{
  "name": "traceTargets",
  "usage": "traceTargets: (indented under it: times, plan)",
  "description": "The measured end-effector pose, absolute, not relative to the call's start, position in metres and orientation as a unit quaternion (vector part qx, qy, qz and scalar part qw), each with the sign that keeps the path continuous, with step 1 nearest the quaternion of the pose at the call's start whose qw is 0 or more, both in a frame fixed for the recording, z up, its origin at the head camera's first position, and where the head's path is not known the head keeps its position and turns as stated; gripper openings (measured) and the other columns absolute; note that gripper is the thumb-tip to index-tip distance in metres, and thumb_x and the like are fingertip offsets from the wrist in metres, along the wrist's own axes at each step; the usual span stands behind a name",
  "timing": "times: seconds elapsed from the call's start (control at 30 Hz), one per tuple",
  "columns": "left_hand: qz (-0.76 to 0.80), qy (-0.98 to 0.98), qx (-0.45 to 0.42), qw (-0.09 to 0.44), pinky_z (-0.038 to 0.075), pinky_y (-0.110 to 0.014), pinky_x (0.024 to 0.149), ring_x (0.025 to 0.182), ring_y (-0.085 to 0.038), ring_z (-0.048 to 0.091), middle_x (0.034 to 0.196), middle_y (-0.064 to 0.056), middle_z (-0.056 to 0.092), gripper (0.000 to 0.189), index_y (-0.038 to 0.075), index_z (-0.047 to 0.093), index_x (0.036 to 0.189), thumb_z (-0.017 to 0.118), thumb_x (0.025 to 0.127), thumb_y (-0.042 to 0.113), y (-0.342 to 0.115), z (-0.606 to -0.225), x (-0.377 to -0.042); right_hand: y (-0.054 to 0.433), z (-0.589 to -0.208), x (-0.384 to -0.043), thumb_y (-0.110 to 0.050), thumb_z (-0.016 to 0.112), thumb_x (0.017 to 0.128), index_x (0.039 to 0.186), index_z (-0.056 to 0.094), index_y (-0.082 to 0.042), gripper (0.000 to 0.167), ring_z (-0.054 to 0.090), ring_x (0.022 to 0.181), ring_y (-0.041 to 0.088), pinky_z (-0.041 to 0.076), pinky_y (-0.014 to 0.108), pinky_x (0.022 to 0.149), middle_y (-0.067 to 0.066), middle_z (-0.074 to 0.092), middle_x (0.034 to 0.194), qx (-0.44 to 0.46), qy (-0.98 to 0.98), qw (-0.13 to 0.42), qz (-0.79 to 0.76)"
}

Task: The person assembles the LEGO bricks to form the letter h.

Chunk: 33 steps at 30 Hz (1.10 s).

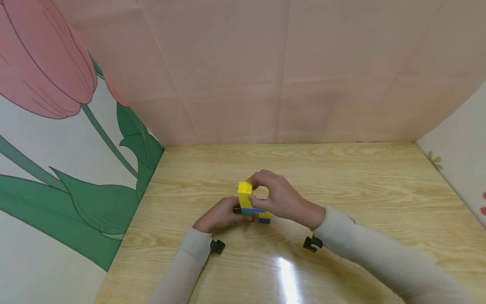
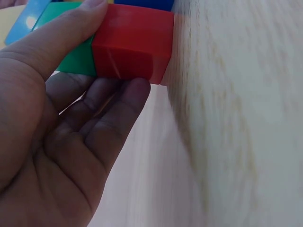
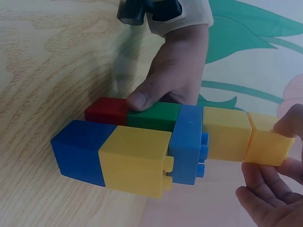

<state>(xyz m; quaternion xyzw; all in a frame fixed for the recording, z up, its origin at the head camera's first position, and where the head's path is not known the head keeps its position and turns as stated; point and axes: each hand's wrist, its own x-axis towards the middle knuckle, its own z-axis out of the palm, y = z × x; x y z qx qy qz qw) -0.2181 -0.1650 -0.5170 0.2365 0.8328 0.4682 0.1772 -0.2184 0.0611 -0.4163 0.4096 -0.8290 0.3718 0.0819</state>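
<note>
Toy building bricks form a small structure on the table, in front of the person. One column has a red brick (image 2: pixel 135 40) at the bottom and a green brick (image 3: pixel 154 117) on it. Beside it stand a dark blue brick (image 3: pixel 84 152) and a yellow brick (image 3: pixel 135 161), some of whose studs show. A light blue brick (image 3: pixel 186 146) spans across the columns. Over the green side rise two more yellow bricks, a lower one (image 3: pixel 226 135) and a top one (image 3: pixel 270 140). My left hand (image 1: pixel 224 214) grips the red-green column. My right hand (image 1: pixel 282 197) pinches the top yellow brick.
The wooden table (image 1: pixel 341 169) meets a pink back panel (image 1: pixel 235 84). A side panel with a printed tulip (image 1: pixel 41 55) stands at the left and a white panel (image 1: pixel 461 147) at the right. Dark wrist cameras (image 1: pixel 312 243) hang under both cuffs.
</note>
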Motion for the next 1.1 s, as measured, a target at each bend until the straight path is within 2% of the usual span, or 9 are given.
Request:
traceTargets:
  times: [0.43, 1.1]
  plan:
    - [0.466, 0.836, 0.228, 0.18, 0.048, -0.031, 0.094, 0.108, -0.006, 0.061, 0.113, 0.015, 0.066, 0.035, 0.035, 0.063, 0.12, 0.073, 0.086, 0.036, -0.1642, -0.5166, -0.2186, 0.0608, -0.4192, -0.2201, -0.021, 0.073, 0.084, 0.109, 0.064, -0.015, 0.028, 0.058, 0.088, 0.005, 0.053, 0.027, 0.076, -0.009, 0.06, 0.098, 0.423, -0.822, 0.107, 0.367]
    - [0.465, 0.839, 0.217, 0.18, 0.047, -0.033, 0.096, 0.109, -0.005, 0.059, 0.114, 0.017, 0.065, 0.033, 0.038, 0.064, 0.117, 0.073, 0.085, 0.04, -0.1639, -0.5192, -0.2186, 0.0622, -0.4203, -0.2182, -0.022, 0.074, 0.084, 0.11, 0.064, -0.014, 0.029, 0.058, 0.089, 0.006, 0.053, 0.028, 0.077, -0.008, 0.06, 0.098, 0.419, -0.828, 0.1, 0.36]
